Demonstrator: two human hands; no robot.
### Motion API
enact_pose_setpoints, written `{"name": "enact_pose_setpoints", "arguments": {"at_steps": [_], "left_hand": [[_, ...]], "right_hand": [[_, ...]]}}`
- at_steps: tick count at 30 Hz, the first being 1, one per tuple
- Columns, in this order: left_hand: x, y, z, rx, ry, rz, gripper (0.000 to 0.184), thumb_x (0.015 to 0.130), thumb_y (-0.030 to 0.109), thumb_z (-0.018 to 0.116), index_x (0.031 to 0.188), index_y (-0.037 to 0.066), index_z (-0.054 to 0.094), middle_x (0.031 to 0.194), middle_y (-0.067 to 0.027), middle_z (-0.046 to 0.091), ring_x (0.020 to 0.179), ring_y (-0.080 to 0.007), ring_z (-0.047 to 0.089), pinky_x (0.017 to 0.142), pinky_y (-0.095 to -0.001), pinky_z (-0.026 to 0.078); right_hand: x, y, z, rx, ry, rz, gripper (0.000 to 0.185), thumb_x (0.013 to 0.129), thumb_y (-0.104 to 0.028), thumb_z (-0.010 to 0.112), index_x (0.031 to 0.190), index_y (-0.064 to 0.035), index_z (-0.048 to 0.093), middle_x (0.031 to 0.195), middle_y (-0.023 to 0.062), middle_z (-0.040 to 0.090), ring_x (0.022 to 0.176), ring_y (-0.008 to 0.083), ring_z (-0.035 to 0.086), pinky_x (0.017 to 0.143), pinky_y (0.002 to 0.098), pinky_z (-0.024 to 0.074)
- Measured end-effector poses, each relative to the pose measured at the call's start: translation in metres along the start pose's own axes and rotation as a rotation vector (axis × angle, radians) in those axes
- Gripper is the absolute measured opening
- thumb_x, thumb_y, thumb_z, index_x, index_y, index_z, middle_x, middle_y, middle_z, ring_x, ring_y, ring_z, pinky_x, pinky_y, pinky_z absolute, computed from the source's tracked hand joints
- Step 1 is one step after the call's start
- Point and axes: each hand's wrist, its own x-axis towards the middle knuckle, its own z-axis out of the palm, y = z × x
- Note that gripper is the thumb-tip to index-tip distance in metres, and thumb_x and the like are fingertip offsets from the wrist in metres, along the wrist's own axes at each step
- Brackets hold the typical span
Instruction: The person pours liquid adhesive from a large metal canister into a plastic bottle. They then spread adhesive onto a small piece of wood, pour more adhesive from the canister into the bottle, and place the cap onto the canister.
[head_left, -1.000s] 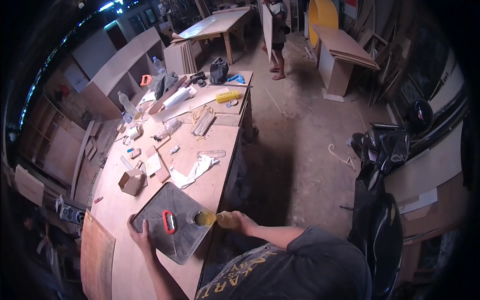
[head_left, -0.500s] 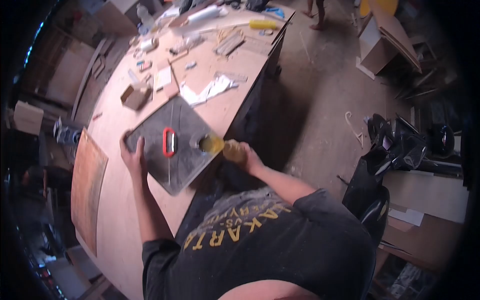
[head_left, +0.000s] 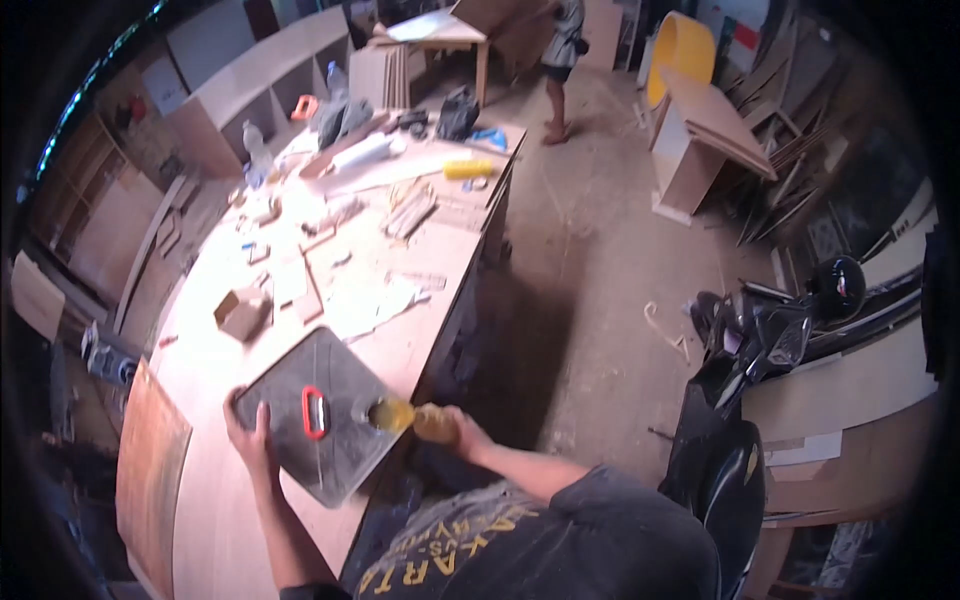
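A square grey metal can (head_left: 345, 455) with a red handle (head_left: 313, 412) on its top stands at the near edge of the wooden table (head_left: 215, 480). My left hand (head_left: 252, 430) grips the can's left corner, thumb on top and fingers over the side. In my right hand (head_left: 460, 432) is a yellowish-brown bottle (head_left: 434, 424), held sideways with its neck at the can's round opening (head_left: 385, 414). Yellow shows between the neck and the opening; whether liquid is flowing cannot be made out.
An open cardboard box (head_left: 242, 313), white cloth (head_left: 385, 310), yellow cylinder (head_left: 467, 169) and plastic bottles lie or stand further up the table. A black motorbike (head_left: 735, 400) stands at the right. Behind, a person (head_left: 562, 70) stands beside a board.
The view has tilted down and back up. Both hands keep their places at the can and bottle. The person at the back has shifted the board from upright to tilted.
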Motion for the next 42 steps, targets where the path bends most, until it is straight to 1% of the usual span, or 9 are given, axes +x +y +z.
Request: {"name": "enact_pose_setpoints", "arguments": {"at_steps": [1,7,10,13,15,19,20,22,42], "left_hand": [[-0.001,0.004,0.001,-0.026,0.007,0.003,0.045,0.092,0.009,0.071,0.134,-0.003,0.059,0.129,-0.0167,0.062,0.124,-0.0291,0.058,0.113,-0.0400,0.041],[-0.002,0.003,0.000,-0.045,-0.005,0.003,0.047,0.093,0.011,0.071,0.136,-0.003,0.058,0.130,-0.0165,0.063,0.125,-0.0288,0.058,0.113,-0.0396,0.041],[-0.003,0.005,0.000,-0.049,-0.010,0.000,0.049,0.094,0.013,0.072,0.137,-0.004,0.057,0.131,-0.0172,0.062,0.127,-0.0294,0.057,0.114,-0.0401,0.040],[0.000,-0.007,0.001,-0.035,0.022,0.036,0.046,0.093,0.011,0.073,0.134,-0.003,0.059,0.129,-0.0170,0.064,0.125,-0.0300,0.059,0.113,-0.0403,0.041],[0.004,-0.039,-0.002,0.024,0.019,0.037,0.046,0.093,0.013,0.074,0.134,-0.004,0.059,0.130,-0.0175,0.063,0.126,-0.0304,0.058,0.114,-0.0408,0.041],[0.000,-0.027,-0.010,0.127,-0.005,0.111,0.049,0.094,0.020,0.076,0.134,-0.004,0.061,0.129,-0.0186,0.065,0.125,-0.0305,0.060,0.111,-0.0397,0.043],[-0.001,-0.007,-0.007,0.077,0.012,0.054,0.049,0.094,0.019,0.076,0.134,-0.004,0.061,0.127,-0.0184,0.067,0.123,-0.0302,0.062,0.110,-0.0394,0.045],[-0.002,-0.002,-0.004,0.037,0.013,0.004,0.049,0.093,0.019,0.076,0.134,-0.003,0.061,0.128,-0.0179,0.067,0.121,-0.0295,0.063,0.109,-0.0388,0.046],[-0.001,-0.004,-0.002,0.014,0.014,-0.010,0.052,0.093,0.019,0.076,0.135,-0.006,0.060,0.132,-0.0186,0.064,0.128,-0.0295,0.057,0.115,-0.0389,0.039]], "right_hand": [[-0.001,0.006,0.005,-0.050,-0.002,0.023,0.065,0.085,-0.022,0.084,0.139,-0.0104,0.050,0.136,0.0197,0.063,0.129,0.0409,0.060,0.109,0.0454,0.0498],[-0.001,-0.008,-0.003,-0.041,-0.025,0.116,0.065,0.087,-0.029,0.082,0.140,-0.0103,0.049,0.138,0.0205,0.061,0.132,0.0413,0.059,0.109,0.0474,0.0498],[0.000,0.003,0.001,-0.052,0.015,0.025,0.065,0.088,-0.029,0.081,0.141,-0.0091,0.048,0.139,0.0202,0.062,0.131,0.0413,0.059,0.110,0.0474,0.0497],[0.006,0.050,0.029,-0.190,0.041,-0.106,0.063,0.090,-0.030,0.079,0.141,-0.0087,0.050,0.136,0.0192,0.063,0.129,0.0390,0.061,0.109,0.0455,0.0503],[0.003,0.038,0.022,-0.116,0.075,-0.063,0.053,0.094,-0.027,0.073,0.140,-0.0109,0.052,0.129,0.0135,0.066,0.124,0.0320,0.064,0.108,0.0435,0.0512],[0.003,0.014,0.014,-0.004,0.065,-0.030,0.046,0.089,-0.024,0.079,0.127,-0.0107,0.058,0.126,0.0145,0.068,0.122,0.0352,0.065,0.105,0.0440,0.0526],[0.007,0.029,0.025,-0.092,0.084,-0.003,0.058,0.085,-0.028,0.083,0.132,-0.0090,0.054,0.129,0.0207,0.066,0.126,0.0411,0.062,0.106,0.0455,0.0518],[0.003,0.005,0.010,-0.101,0.035,0.043,0.066,0.086,-0.025,0.083,0.139,-0.0087,0.048,0.132,0.0209,0.065,0.128,0.0413,0.061,0.108,0.0468,0.0508],[0.001,0.020,0.015,-0.030,0.035,-0.020,0.068,0.085,-0.016,0.082,0.142,-0.0081,0.046,0.133,0.0214,0.063,0.127,0.0434,0.060,0.108,0.0485,0.0497]]}}
